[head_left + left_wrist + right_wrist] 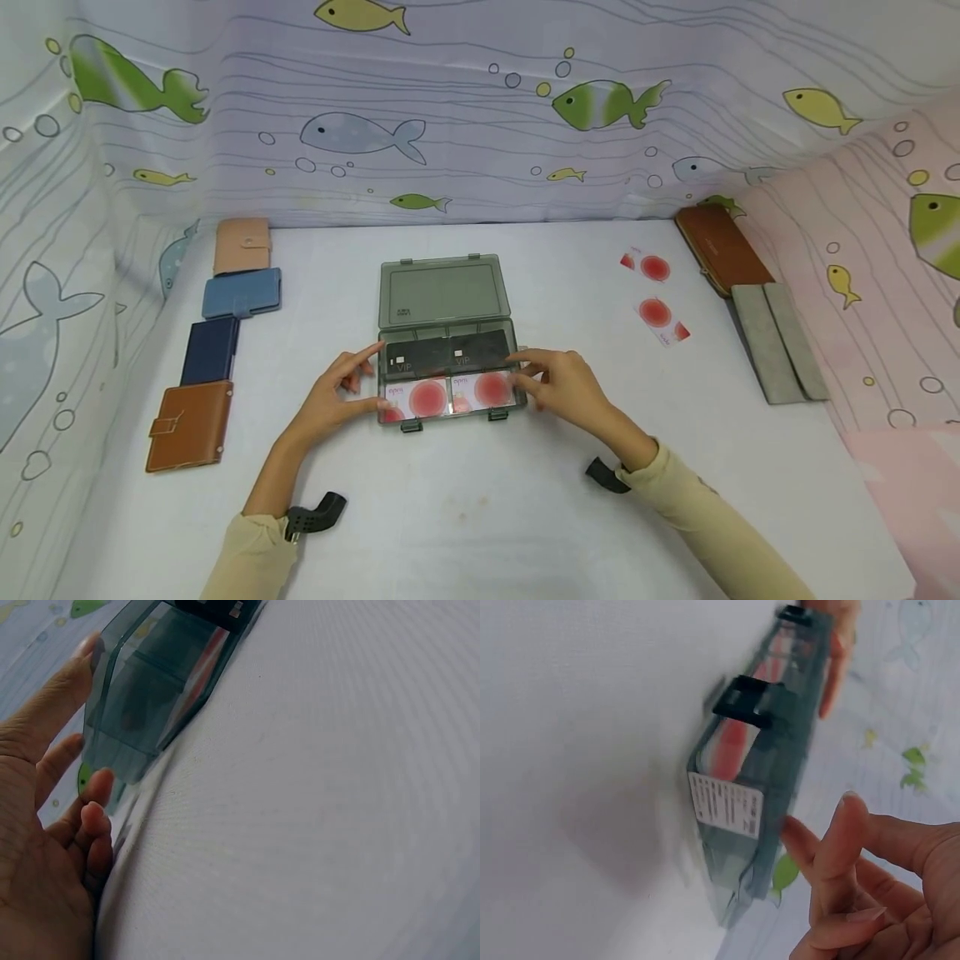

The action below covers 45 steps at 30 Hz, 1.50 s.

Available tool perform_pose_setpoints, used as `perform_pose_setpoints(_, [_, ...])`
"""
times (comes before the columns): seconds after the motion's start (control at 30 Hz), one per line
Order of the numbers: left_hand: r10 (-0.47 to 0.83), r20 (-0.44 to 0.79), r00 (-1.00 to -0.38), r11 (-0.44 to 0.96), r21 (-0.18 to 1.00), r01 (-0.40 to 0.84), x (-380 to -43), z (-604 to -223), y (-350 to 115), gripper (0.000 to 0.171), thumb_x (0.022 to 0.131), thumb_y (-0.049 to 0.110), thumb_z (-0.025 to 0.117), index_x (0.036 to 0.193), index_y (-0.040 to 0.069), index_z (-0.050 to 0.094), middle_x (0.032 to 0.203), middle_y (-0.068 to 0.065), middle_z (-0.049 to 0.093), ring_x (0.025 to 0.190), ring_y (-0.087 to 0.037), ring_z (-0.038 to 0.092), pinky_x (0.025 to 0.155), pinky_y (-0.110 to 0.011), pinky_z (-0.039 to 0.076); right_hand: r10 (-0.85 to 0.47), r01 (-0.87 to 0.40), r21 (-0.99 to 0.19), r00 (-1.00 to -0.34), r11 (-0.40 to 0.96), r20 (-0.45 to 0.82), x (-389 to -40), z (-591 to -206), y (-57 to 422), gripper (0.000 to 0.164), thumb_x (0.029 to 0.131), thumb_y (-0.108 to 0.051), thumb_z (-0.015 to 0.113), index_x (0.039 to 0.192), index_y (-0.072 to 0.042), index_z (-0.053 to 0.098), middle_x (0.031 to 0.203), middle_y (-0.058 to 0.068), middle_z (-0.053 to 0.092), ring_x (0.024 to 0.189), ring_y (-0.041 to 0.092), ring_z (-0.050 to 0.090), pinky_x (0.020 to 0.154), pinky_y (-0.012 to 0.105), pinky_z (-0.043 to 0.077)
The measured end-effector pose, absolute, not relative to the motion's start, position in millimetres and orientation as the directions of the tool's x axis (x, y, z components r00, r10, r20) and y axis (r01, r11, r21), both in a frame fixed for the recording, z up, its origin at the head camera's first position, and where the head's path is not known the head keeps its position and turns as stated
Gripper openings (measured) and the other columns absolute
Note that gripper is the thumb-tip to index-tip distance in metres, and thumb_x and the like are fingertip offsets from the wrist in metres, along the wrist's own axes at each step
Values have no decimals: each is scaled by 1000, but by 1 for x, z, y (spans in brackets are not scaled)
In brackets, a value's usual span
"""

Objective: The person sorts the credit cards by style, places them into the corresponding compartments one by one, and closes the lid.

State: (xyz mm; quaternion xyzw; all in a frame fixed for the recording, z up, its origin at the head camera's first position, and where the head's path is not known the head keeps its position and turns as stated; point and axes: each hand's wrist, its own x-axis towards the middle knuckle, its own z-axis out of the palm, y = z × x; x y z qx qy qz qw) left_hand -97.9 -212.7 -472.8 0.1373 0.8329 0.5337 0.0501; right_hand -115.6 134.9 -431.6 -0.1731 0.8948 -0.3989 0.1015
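Note:
A translucent grey-green plastic box (pixel 444 372) sits mid-table in the head view, its lid (pixel 444 292) folded back. Inside, black VIP cards (pixel 420 358) fill the back row and white-and-red cards (pixel 486 390) the front row. My left hand (pixel 333 396) touches the box's left side, forefinger at the back corner and thumb at the front. At the right side is my right hand (pixel 566 387), its fingertips by the rim. The right wrist view shows a fingertip at the box wall and a printed label (pixel 727 805) on that end.
Two loose white-and-red cards (pixel 656 312) lie to the right. Beyond them are a brown wallet (pixel 723 246) and a grey wallet (pixel 780 343). Down the left side run a beige wallet (pixel 242 247), a blue wallet (pixel 242 292), a navy wallet (pixel 209 353) and a tan wallet (pixel 191 425).

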Motion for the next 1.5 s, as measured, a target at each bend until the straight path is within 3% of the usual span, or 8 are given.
perform_pose_setpoints(0.2, [278,64,-958,397,901,175,-97,-473,-214,79,76,-3,82,146,0,47,101,-22,49,78,-30,32,71,-34,30,-368,-158,-839,-928,520,-54,-127,-438,166,29,89,-12,75,116,-3,72,86,10,74,49,33,60,46,24,37])
perform_pose_setpoints(0.33, [278,71,-958,397,900,181,-96,-474,-214,79,75,-4,82,146,-1,47,102,-22,49,78,-30,32,72,-34,30,-270,-33,-876,-956,481,-112,-143,-447,203,34,89,-14,75,119,0,70,94,15,71,57,34,60,53,26,44])
perform_pose_setpoints(0.53, [270,71,-960,400,899,179,-94,-475,-216,79,76,-3,82,146,0,47,102,-22,49,78,-29,32,72,-34,30,23,108,-782,-993,614,-119,-165,-455,264,42,89,-24,76,123,0,67,104,18,66,73,22,59,60,22,45])
perform_pose_setpoints(0.7, [272,71,-960,397,900,179,-92,-476,-218,79,76,-3,82,146,0,46,102,-21,49,79,-29,32,72,-34,30,251,257,-670,-962,696,-109,-170,-470,300,53,88,-31,76,127,1,62,105,18,63,86,18,50,64,22,42])
perform_pose_setpoints(0.9, [272,65,-960,391,904,172,-91,-477,-217,79,76,-3,82,147,0,46,102,-21,48,78,-29,32,72,-33,30,364,393,-591,-915,704,-175,-169,-478,317,59,87,-29,76,131,4,56,107,22,59,93,30,52,72,35,42])
perform_pose_setpoints(1.1, [274,61,-960,386,907,168,-92,-475,-216,79,76,-2,82,146,0,46,103,-21,48,78,-30,31,71,-34,30,402,458,-597,-885,659,-235,-168,-481,323,61,86,-28,77,128,8,52,116,25,49,105,35,46,79,40,39])
perform_pose_setpoints(1.3, [284,73,-956,405,895,189,-95,-474,-214,79,76,-2,82,146,1,47,103,-21,48,78,-29,32,71,-33,30,408,433,-635,-892,640,-197,-168,-478,323,57,84,-20,79,124,4,47,103,17,52,89,26,49,69,33,40])
perform_pose_setpoints(1.5, [287,69,-955,408,894,187,-96,-474,-213,79,77,-2,82,147,2,47,103,-21,48,79,-29,32,71,-33,30,438,356,-731,-895,582,-87,-165,-470,313,38,88,-16,73,125,-8,65,69,-11,55,61,3,49,53,19,41])
